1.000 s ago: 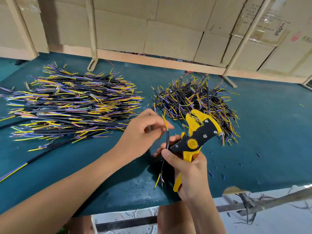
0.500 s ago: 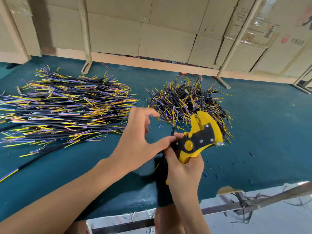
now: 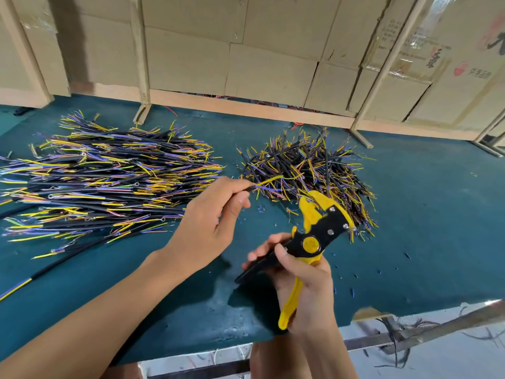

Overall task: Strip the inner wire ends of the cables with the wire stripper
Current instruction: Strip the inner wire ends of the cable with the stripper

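Long pile of black-sheathed cables (image 3: 103,184) cut off at the left frame edge; black handle of yellow wire stripper (image 3: 314,239) partly hidden inside right hand (image 3: 303,285); stripped wire tips too small to judge.

The cardboard boxes (image 3: 426,77) stacked at the far right carry printed Chinese characters and a red round logo (image 3: 460,71), all too blurred and tilted to read.

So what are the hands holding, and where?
Left hand pinches a cable by its black sheath; right hand grips the stripper by its handles.
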The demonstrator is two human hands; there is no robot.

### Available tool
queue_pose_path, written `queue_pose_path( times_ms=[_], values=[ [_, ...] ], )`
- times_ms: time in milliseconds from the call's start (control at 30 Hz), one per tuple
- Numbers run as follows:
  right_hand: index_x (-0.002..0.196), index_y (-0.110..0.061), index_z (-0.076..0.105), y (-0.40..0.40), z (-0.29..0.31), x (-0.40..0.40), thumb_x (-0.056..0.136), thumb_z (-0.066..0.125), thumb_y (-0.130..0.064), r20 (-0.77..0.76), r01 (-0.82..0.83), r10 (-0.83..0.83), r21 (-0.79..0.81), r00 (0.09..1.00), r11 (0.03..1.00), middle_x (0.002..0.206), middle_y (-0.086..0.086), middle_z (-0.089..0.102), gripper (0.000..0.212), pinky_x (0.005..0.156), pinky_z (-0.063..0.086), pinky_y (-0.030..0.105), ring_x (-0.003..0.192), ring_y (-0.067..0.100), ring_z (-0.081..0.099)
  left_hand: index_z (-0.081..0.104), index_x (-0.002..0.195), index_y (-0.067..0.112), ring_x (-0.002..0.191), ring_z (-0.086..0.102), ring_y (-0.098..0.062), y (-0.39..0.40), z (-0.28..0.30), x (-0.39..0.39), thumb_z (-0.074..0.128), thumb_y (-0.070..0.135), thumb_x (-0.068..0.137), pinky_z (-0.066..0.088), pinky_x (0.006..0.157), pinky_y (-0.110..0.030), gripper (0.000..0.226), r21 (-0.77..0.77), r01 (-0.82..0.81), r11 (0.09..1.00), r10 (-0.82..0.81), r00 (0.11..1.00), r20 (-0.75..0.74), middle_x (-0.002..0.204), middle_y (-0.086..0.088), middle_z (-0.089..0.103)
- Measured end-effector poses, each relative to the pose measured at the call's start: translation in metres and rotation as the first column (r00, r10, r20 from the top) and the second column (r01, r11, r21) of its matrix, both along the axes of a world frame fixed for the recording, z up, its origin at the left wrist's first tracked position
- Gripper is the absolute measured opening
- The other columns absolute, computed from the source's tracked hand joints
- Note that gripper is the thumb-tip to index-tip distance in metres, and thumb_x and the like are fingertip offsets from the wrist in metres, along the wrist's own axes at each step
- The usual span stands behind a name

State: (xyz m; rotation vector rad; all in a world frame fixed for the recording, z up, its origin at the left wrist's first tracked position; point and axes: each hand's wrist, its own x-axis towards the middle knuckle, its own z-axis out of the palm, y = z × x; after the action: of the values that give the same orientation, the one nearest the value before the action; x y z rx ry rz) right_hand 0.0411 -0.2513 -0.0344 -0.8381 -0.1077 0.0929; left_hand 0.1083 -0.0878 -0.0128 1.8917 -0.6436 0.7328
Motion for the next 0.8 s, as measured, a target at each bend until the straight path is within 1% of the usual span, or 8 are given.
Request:
queue_pose_path(
  times_ms=[33, 100, 233, 333, 433, 533, 633, 800],
  values=[
    [0.095, 0.001, 0.07, -0.001, 0.001, -0.001, 0.067, 0.089, -0.012, -0.018, -0.068, 0.068, 0.018, 0.998, 0.998, 0.084, 0.025, 0.061, 0.036, 0.079, 0.054, 0.053, 0.082, 0.042, 0.065, 0.062, 0.118, 0.009, 0.081, 0.058, -0.004, 0.003, -0.001, 0.002, 0.046, 0.015, 0.104, 0.043, 0.076, -0.014, 0.022, 0.043, -0.031, 0.999, 0.029, 0.999, 0.042, 0.091, 0.002, 0.063],
    [0.097, 0.002, 0.069, -0.001, 0.001, -0.003, 0.067, 0.09, -0.013, -0.037, -0.158, 0.158, -0.014, 0.987, 0.987, 0.086, 0.026, 0.063, 0.04, 0.08, 0.055, 0.054, 0.082, 0.044, 0.066, 0.062, 0.119, 0.005, 0.085, 0.057, -0.012, 0.009, -0.002, 0.007, 0.045, 0.011, 0.105, 0.042, 0.08, -0.016, 0.023, 0.099, -0.068, 0.993, 0.057, 0.993, 0.105, 0.092, -0.002, 0.061],
    [0.1, 0.003, 0.07, 0.001, 0.001, -0.005, 0.07, 0.089, -0.013, -0.054, -0.232, 0.227, -0.1, 0.972, 0.968, 0.086, 0.027, 0.064, 0.038, 0.08, 0.054, 0.054, 0.081, 0.045, 0.065, 0.064, 0.118, 0.002, 0.085, 0.057, -0.023, 0.017, -0.001, 0.011, 0.046, 0.005, 0.103, 0.048, 0.079, -0.032, 0.024, 0.142, -0.097, 0.985, 0.074, 0.984, 0.161, 0.092, -0.003, 0.061],
    [0.101, 0.003, 0.07, 0.001, 0.0, -0.005, 0.073, 0.088, -0.013, -0.051, -0.245, 0.24, -0.116, 0.969, 0.963, 0.087, 0.027, 0.065, 0.037, 0.082, 0.053, 0.054, 0.082, 0.046, 0.065, 0.065, 0.117, 0.003, 0.087, 0.059, -0.028, 0.02, 0.002, 0.01, 0.047, 0.001, 0.101, 0.049, 0.08, -0.041, 0.024, 0.184, -0.093, 0.978, 0.06, 0.982, 0.181, 0.094, -0.004, 0.063],
    [0.102, 0.004, 0.07, 0.0, -0.001, -0.005, 0.074, 0.086, -0.012, -0.044, -0.249, 0.246, -0.11, 0.968, 0.962, 0.087, 0.027, 0.065, 0.035, 0.082, 0.053, 0.055, 0.082, 0.046, 0.065, 0.067, 0.114, 0.001, 0.088, 0.06, -0.03, 0.021, 0.006, 0.009, 0.049, -0.006, 0.095, 0.049, 0.081, -0.044, 0.027, 0.274, -0.101, 0.956, 0.041, 0.976, 0.215, 0.096, -0.007, 0.065],
    [0.102, 0.005, 0.07, 0.0, -0.002, -0.005, 0.077, 0.084, -0.01, -0.033, -0.264, 0.262, -0.111, 0.964, 0.958, 0.088, 0.027, 0.065, 0.033, 0.082, 0.053, 0.054, 0.081, 0.045, 0.065, 0.069, 0.111, -0.003, 0.085, 0.061, -0.036, 0.019, 0.009, 0.007, 0.052, -0.012, 0.09, 0.05, 0.078, -0.047, 0.028, 0.318, -0.13, 0.939, 0.053, 0.97, 0.238, 0.096, -0.013, 0.067],
    [0.103, 0.004, 0.069, 0.001, -0.002, -0.005, 0.078, 0.083, -0.01, -0.019, -0.263, 0.263, -0.128, 0.965, 0.956, 0.086, 0.026, 0.064, 0.031, 0.082, 0.053, 0.054, 0.08, 0.043, 0.065, 0.07, 0.109, -0.004, 0.084, 0.063, -0.038, 0.017, 0.011, 0.005, 0.055, -0.016, 0.087, 0.05, 0.075, -0.051, 0.029, 0.33, -0.159, 0.93, 0.07, 0.962, 0.265, 0.094, -0.015, 0.068],
    [0.099, 0.002, 0.069, 0.001, -0.003, -0.005, 0.076, 0.084, -0.013, -0.012, -0.235, 0.236, -0.159, 0.972, 0.959, 0.081, 0.023, 0.062, 0.031, 0.081, 0.052, 0.055, 0.077, 0.041, 0.064, 0.072, 0.108, -0.003, 0.083, 0.065, -0.036, 0.018, 0.013, 0.005, 0.056, -0.019, 0.083, 0.051, 0.072, -0.051, 0.034, 0.332, -0.201, 0.921, 0.092, 0.944, 0.316, 0.093, -0.012, 0.07]
  ],
)
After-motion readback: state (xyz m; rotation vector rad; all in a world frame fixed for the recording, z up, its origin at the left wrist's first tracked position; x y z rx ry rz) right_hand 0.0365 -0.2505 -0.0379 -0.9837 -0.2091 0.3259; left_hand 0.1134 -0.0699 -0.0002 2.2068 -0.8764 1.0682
